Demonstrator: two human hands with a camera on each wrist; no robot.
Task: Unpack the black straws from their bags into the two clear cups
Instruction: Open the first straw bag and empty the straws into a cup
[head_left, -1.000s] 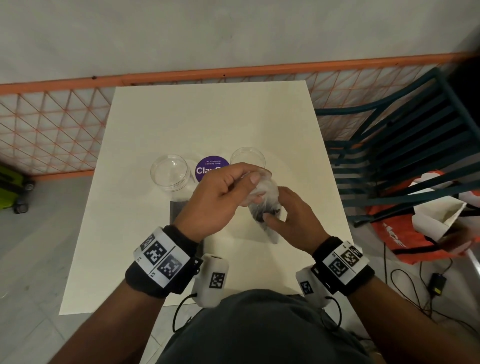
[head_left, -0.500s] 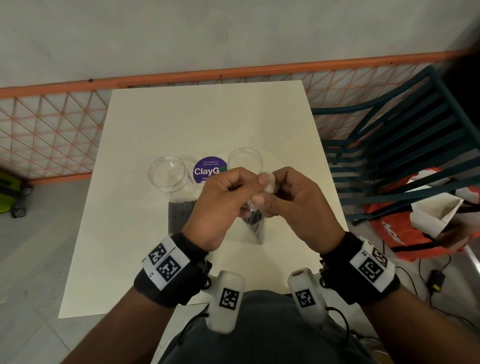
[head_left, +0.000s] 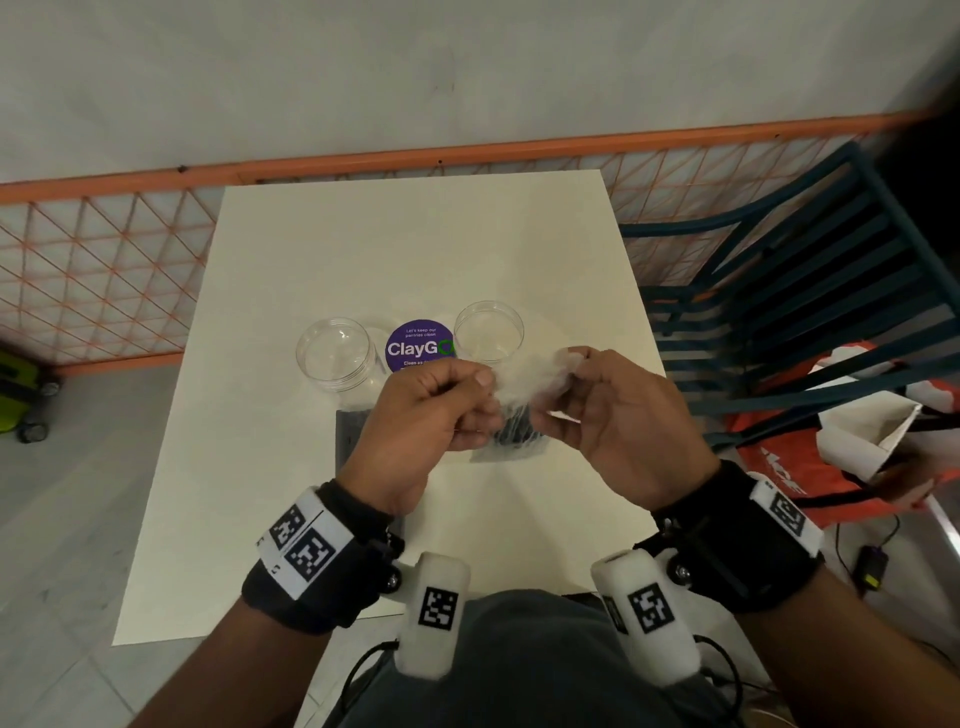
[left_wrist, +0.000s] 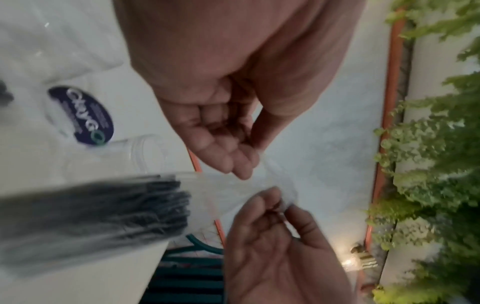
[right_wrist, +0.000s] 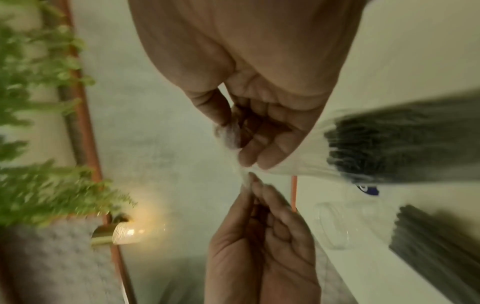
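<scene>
A clear plastic bag of black straws hangs over the white table. My left hand pinches one side of its top and my right hand pinches the other. The film is stretched between them. In the left wrist view the straw bundle hangs blurred below the pinched film. Two clear cups stand just beyond my hands, one to the left and one to the right. Another bag of black straws lies flat, partly hidden under my left hand.
A round purple ClayGo sticker lies between the cups. A teal slatted chair stands close to the table's right edge, with an orange bag on the floor below it. An orange mesh fence runs behind the table.
My right hand came up from the bag's lower part to its top. Both hands then moved apart, stretching the film wide. The bag hangs a little higher.
</scene>
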